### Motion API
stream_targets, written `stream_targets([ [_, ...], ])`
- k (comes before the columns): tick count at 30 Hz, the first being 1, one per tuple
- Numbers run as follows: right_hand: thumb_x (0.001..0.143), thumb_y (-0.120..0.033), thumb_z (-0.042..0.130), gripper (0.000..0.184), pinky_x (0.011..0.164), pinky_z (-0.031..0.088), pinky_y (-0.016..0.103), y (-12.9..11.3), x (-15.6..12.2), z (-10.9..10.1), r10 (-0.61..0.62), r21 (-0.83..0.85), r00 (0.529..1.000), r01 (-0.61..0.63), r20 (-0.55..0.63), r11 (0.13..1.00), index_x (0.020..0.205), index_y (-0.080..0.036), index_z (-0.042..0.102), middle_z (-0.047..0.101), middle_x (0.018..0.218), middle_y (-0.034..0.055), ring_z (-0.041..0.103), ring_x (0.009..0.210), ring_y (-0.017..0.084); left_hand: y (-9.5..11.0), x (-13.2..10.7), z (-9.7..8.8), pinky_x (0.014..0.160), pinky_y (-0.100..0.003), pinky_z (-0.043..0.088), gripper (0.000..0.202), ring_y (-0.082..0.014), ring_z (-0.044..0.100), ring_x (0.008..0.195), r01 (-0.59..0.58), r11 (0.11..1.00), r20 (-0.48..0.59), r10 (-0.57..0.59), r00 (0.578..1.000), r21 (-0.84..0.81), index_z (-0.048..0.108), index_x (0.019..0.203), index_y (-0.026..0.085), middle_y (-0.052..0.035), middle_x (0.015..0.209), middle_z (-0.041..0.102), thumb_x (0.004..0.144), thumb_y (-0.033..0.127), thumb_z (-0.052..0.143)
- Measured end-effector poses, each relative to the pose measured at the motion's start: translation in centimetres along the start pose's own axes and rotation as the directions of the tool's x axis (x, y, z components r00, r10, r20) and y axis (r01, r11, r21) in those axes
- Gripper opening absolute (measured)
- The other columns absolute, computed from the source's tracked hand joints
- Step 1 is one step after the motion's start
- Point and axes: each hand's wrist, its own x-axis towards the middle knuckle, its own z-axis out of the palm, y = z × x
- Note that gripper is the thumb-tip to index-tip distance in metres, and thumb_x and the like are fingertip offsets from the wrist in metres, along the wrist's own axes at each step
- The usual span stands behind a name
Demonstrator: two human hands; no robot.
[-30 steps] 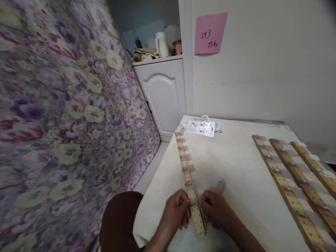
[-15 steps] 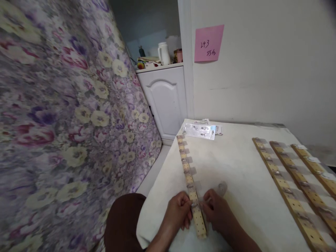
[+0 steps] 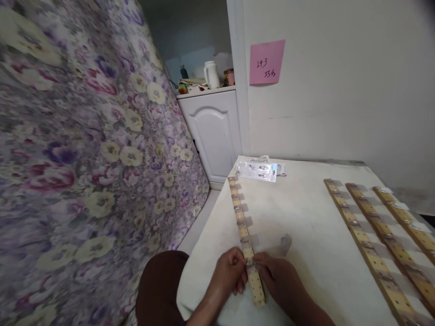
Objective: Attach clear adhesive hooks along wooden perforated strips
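A long, narrow wooden strip with rows of holes lies lengthwise on the table, with small shiny fittings set at intervals along it. On either side of its near part are my two hands. My left hand pinches at the left end of a small shiny piece lying across the strip. From the right, my right hand has its fingers closed at the other end of that piece. The fingertips hide much of it, so its exact kind is unclear. A small clear plastic piece rests beyond my right hand.
Several similar wooden strips with fittings lie along the table's right side. Clear blister packs sit at the far left corner of the pale-covered table. A floral curtain hangs at left; a white cabinet stands behind.
My right hand has moved left, from beside the strip to the small shiny piece on it. My left hand stays at its place. The view has shifted slightly.
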Motion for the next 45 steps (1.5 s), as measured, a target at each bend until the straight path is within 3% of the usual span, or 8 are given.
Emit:
stream_targets([
  [8, 0.09, -0.027, 0.039, 0.027, 0.069, 0.043, 0.025, -0.1, 0.1, -0.1, 0.038, -0.096, 0.999, -0.036, 0.013, 0.995, 0.095, -0.025, 0.066, 0.075, 0.081, 0.0033, 0.07, 0.08, 0.02, -0.1, 0.0, -0.2, 0.023, -0.013, 0.025, 0.027, -0.0064, 0.045, 0.025, -0.011, 1.0, 0.019, 0.011, 1.0, -0.005, 0.043, 0.071, 0.022, 0.0062, 0.044, 0.059, 0.075, 0.045, 0.056],
  [16, 0.089, -0.027, 0.042, 0.026, 0.067, 0.045, 0.027, 0.2, 0.0, 0.2, -0.018, -0.035, 1.0, 0.018, -0.022, 0.999, 0.101, -0.027, 0.065, 0.075, 0.078, 0.0017, 0.069, 0.073, 0.02, -0.2, -0.1, 0.0, 0.023, -0.013, 0.025, 0.03, -0.0074, 0.046, 0.025, -0.016, 1.0, 0.006, 0.016, 1.0, 0.003, 0.043, 0.071, 0.022, 0.0057, 0.044, 0.059, 0.073, 0.048, 0.058],
  [20, 0.089, -0.032, 0.042, 0.028, 0.064, 0.048, 0.027, 1.1, -0.1, -1.3, -0.013, 0.042, 0.962, 0.026, -0.274, 0.999, 0.104, -0.023, 0.064, 0.071, 0.074, 0.002, 0.065, 0.064, 0.018, -0.3, -0.2, -0.1, 0.024, -0.013, 0.025, 0.03, -0.0074, 0.046, 0.026, -0.023, 1.0, -0.008, 0.023, 1.0, 0.001, 0.043, 0.072, 0.022, 0.0057, 0.044, 0.059, 0.073, 0.047, 0.059],
  [22, 0.089, -0.034, 0.042, 0.027, 0.072, 0.05, 0.028, 2.3, 0.0, -2.6, 0.024, 0.071, 0.879, 0.012, -0.476, 0.997, 0.099, -0.021, 0.064, 0.069, 0.086, 0.005, 0.066, 0.077, 0.018, -0.3, -0.3, -0.1, 0.024, -0.013, 0.026, 0.03, -0.007, 0.046, 0.026, -0.03, 1.0, -0.008, 0.03, 1.0, -0.008, 0.044, 0.072, 0.021, 0.0054, 0.045, 0.059, 0.074, 0.048, 0.058],
  [24, 0.087, -0.029, 0.042, 0.027, 0.076, 0.05, 0.032, 3.8, 0.2, -3.6, 0.059, 0.02, 0.819, -0.058, -0.571, 0.998, 0.103, -0.021, 0.062, 0.065, 0.097, 0.0068, 0.064, 0.086, 0.02, -0.3, -0.4, -0.2, 0.025, -0.013, 0.027, 0.031, -0.0065, 0.046, 0.027, -0.041, 0.999, -0.012, 0.04, 0.999, -0.017, 0.045, 0.072, 0.021, 0.0052, 0.046, 0.059, 0.076, 0.049, 0.056],
  [31, 0.074, -0.009, 0.039, 0.045, 0.086, 0.049, 0.033, 6.3, 0.9, -3.2, -0.012, -0.086, 0.913, -0.025, -0.407, 0.996, 0.112, -0.024, 0.058, 0.049, 0.13, 0.0069, 0.055, 0.112, 0.019, -0.4, -0.6, 0.0, 0.027, -0.013, 0.025, 0.034, -0.0049, 0.045, 0.029, -0.091, 0.994, -0.058, 0.087, 0.995, -0.061, 0.045, 0.072, 0.02, 0.0054, 0.049, 0.058, 0.077, 0.052, 0.055],
  [38, 0.07, -0.011, 0.041, 0.025, 0.071, 0.048, 0.029, 6.3, 0.9, -3.5, 0.016, -0.025, 0.919, -0.028, -0.395, 0.999, 0.088, -0.021, 0.056, 0.06, 0.095, 0.0053, 0.06, 0.081, 0.018, -0.5, -1.0, 0.0, 0.028, -0.012, 0.025, 0.03, -0.004, 0.044, 0.03, -0.141, 0.986, -0.113, 0.131, 0.985, -0.093, 0.046, 0.073, 0.019, 0.0056, 0.052, 0.058, 0.079, 0.046, 0.056],
  [45, 0.082, -0.03, 0.049, 0.012, 0.056, 0.042, 0.027, 4.3, -0.5, -4.8, 0.156, 0.177, 0.899, -0.089, -0.409, 0.98, 0.087, -0.021, 0.055, 0.053, 0.063, -0.0026, 0.052, 0.056, 0.015, -0.8, -2.3, -0.1, 0.032, -0.014, 0.027, 0.033, -0.0045, 0.044, 0.034, -0.212, 0.97, -0.18, 0.189, 0.965, -0.121, 0.046, 0.077, 0.019, 0.0053, 0.057, 0.058, 0.079, 0.051, 0.057],
])
